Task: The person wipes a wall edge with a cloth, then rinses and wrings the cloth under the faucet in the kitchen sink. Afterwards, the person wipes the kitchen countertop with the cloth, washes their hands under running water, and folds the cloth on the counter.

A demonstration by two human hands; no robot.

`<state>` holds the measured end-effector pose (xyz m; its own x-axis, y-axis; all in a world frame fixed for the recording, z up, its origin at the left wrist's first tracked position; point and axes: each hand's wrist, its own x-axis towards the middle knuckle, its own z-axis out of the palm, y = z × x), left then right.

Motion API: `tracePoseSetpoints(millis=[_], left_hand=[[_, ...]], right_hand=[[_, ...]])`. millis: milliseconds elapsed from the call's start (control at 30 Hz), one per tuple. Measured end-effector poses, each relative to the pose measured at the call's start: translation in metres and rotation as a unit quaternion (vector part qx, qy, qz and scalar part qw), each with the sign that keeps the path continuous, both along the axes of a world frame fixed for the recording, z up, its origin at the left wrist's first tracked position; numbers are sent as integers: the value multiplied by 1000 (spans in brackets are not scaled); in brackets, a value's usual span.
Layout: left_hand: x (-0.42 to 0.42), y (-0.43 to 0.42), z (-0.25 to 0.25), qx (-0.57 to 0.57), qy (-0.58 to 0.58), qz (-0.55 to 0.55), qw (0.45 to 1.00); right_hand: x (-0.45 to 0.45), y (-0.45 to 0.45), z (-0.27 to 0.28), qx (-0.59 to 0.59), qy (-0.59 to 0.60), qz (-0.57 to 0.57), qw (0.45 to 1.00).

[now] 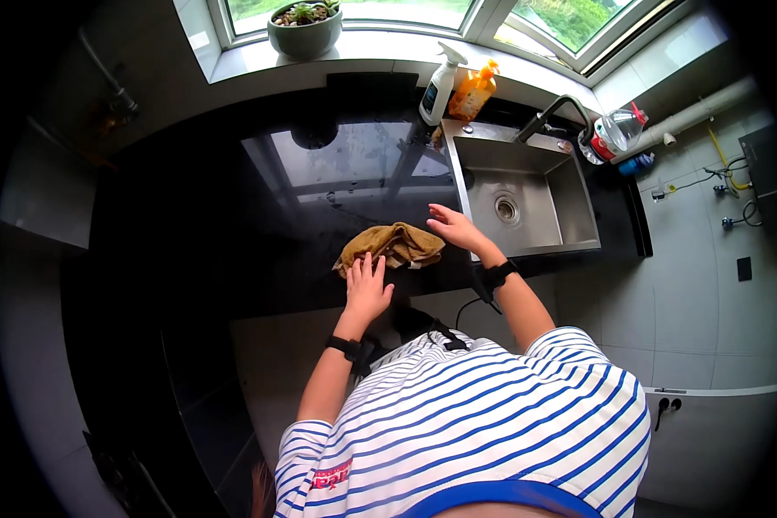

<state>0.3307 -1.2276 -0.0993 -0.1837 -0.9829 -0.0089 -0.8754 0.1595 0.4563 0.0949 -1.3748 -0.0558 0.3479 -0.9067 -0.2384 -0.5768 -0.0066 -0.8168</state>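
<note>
A crumpled brown cloth point(394, 243) lies on the glossy black countertop point(302, 203), close to its front edge. My left hand point(368, 288) is at the cloth's near left side, fingers spread, with the fingertips at its lower edge; whether they press on it is hard to tell. To the right of the cloth, my right hand point(455, 228) is held apart from it, near the left rim of the sink, with its fingers extended and nothing in them. Drops of water show on the counter behind the cloth.
A steel sink point(570, 203) with a dark faucet point(565, 105) is at the right. Behind it stand a white spray bottle point(438, 91), an orange bottle point(473, 93) and a clear plastic bottle point(611, 135). A potted plant point(306, 36) sits on the windowsill.
</note>
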Motion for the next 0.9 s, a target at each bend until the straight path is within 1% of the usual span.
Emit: tracePoseSetpoints(millis=[33,67,100,133,167,200,233,267,300,333,400,433,467,533,567,600,667,700,733,800,833,867,900], left_hand=[[-4,-4,-1,30,7,11,999],[-8,-10,-1,-16,4,42,999],[-15,-19,-2,1,19,84,996],[-22,-29,-4,19,35,125,991],[-30,-38,-1,-23,-7,157,987],[-36,-46,-2,-21,-9,158,987],[-39,-55,-7,-28,-24,186,982],[-40,-64,-13,-34,-39,213,976],[-42,-67,-25,-77,-60,235,967],[-43,-69,-26,-75,-63,237,966],[-44,-70,-28,-113,-131,230,958],[-43,-70,-30,-142,-152,225,952],[-42,-70,-33,-141,-151,223,953],[-43,-70,-32,-145,-146,223,953],[-45,-70,-34,-140,-149,225,953],[-45,-70,-36,-148,-150,231,950],[-42,-72,-41,-154,-153,237,947],[-43,-73,-41,-146,-159,243,946],[-45,-72,-41,-135,-162,250,945],[-47,-71,-41,-141,-153,252,945],[-47,-71,-40,-145,-153,252,945],[-46,-73,-40,-150,-153,252,944],[-44,-73,-40,-162,-152,252,942]], right_hand=[[-7,-15,13,24,-36,-36,998],[-18,-32,28,26,-69,-50,996],[-28,-55,43,116,-118,-106,981],[-32,-72,66,148,-204,-157,955],[-44,-99,78,186,-325,-170,911],[-55,-127,89,242,-442,-221,835],[-67,-159,94,268,-532,-256,762],[-74,-187,103,261,-574,-312,711],[-84,-216,106,266,-607,-319,677],[-93,-244,110,278,-619,-324,659],[-95,-287,121,259,-604,-361,662],[-98,-312,121,265,-586,-361,675],[-100,-334,120,272,-567,-362,688],[-97,-367,124,241,-466,-378,763],[-96,-378,124,209,-354,-374,831],[-95,-388,123,172,-237,-362,885],[-95,-404,120,122,-105,-325,932],[-88,-402,123,116,-102,-345,926],[-88,-405,120,120,-95,-342,927],[-89,-411,112,134,-163,-332,920],[-98,-416,102,112,-164,-302,932],[-102,-425,96,115,-163,-301,933],[-100,-423,97,123,-178,-324,921]])
